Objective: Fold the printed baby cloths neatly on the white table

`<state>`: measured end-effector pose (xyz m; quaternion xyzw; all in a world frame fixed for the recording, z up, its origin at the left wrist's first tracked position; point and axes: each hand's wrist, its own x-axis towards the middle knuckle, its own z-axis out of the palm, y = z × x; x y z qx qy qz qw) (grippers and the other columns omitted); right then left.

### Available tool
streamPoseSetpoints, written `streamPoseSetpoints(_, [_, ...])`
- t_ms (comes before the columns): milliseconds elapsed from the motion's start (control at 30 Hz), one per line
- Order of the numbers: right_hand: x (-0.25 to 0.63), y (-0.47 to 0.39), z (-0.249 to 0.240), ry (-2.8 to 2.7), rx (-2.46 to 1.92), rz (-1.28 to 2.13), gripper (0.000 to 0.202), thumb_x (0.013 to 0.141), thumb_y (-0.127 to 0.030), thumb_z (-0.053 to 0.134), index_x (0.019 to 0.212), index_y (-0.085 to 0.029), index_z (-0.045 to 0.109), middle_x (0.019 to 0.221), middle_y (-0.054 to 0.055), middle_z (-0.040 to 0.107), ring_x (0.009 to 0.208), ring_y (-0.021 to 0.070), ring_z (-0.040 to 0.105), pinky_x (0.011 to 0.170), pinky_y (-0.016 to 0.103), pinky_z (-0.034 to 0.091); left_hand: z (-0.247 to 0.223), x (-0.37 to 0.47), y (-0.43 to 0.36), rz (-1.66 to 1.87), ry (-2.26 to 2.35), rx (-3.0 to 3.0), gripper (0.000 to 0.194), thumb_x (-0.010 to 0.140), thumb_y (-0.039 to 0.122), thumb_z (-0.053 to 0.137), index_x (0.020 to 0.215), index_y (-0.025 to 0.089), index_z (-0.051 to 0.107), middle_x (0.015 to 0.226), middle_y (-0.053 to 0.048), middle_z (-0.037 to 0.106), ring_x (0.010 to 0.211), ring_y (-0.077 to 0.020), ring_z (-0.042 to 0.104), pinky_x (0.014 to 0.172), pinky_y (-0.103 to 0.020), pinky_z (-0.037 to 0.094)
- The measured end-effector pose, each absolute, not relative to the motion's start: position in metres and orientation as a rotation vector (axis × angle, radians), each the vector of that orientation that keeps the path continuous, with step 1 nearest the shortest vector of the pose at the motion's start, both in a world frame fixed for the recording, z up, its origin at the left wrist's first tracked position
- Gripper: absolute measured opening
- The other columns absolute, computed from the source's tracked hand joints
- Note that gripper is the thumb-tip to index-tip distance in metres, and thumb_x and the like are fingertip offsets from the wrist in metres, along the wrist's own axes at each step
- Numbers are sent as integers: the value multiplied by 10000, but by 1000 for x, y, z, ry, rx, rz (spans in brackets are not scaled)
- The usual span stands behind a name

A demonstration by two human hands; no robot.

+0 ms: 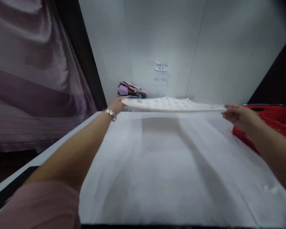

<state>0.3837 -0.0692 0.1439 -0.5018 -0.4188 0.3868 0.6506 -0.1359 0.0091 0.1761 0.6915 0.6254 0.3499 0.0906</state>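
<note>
A white cloth with small faint prints (171,104) is stretched between my two hands above the far half of the table. My left hand (116,105), below which a silvery bracelet sits on the wrist, pinches the cloth's left end. At the other end, my right hand (238,116) grips the right corner with closed fingers. The near edge of the cloth runs almost straight, and its far part billows and is blurred. Its shadow falls on the white table covering (162,178).
Folded fabrics (132,90) are piled at the back left against the grey wall (166,38). A red plastic basket (276,119) stands on the right. Paper labels (160,79) are stuck on the wall. A pinkish curtain (25,79) hangs at left, beyond a black flat object (14,187).
</note>
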Motion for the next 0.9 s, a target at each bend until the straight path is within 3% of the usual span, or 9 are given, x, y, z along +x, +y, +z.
streamPoseSetpoints(133, [377,-96,30,-678,-1406,1112,248,676,15,527,721,-205,631,674,9,627,572,91,579,585,177,521,46,-139,-26,707,1751,2055,203,630,195,620,803,146,716,829,-18,727,883,-236,655,880,-362,503])
streamPoseSetpoints(233, [372,-122,-28,-611,-1510,1230,192,629,2,595,703,-171,628,680,37,627,544,115,578,528,207,530,-22,-147,-44,646,1691,2048,205,615,224,595,778,186,713,973,-38,717,1079,-259,593,997,-364,432])
streamPoseSetpoints(300, [373,-137,-45,-597,-1513,1259,168,636,-32,620,717,-179,631,672,30,614,539,114,577,528,203,530,-46,-156,-50,690,1703,2027,265,644,246,567,863,198,709,1120,-49,671,1162,-257,544,1050,-372,382])
streamPoseSetpoints(433, [377,-158,-44,-674,-1490,1257,131,658,-112,647,757,-198,655,740,30,634,585,118,593,567,202,535,-61,-174,-59,785,1600,2125,268,684,272,517,886,276,693,1101,8,675,1235,-232,477,1093,-363,336])
streamPoseSetpoints(600, [373,-175,-34,-736,-1595,1236,147,599,-148,701,743,-168,679,612,8,603,522,109,549,476,193,484,-72,-183,-81,781,1557,2129,236,694,331,526,863,319,690,1095,24,673,1245,-264,457,1091,-413,346])
streamPoseSetpoints(700, [373,-182,-32,-773,-1522,1152,206,567,-203,725,767,-179,684,678,-1,631,550,97,567,516,190,494,-76,-184,-93,892,1561,2109,239,734,330,510,900,346,680,1134,29,657,1268,-245,433,1087,-408,351])
streamPoseSetpoints(900, [385,-192,-56,-938,-1827,1030,156,554,-269,714,700,-296,666,508,-6,573,429,134,519,430,271,478,-75,-174,-109,797,1592,2183,202,723,216,541,832,288,695,1075,8,683,1170,-240,521,1066,-421,370])
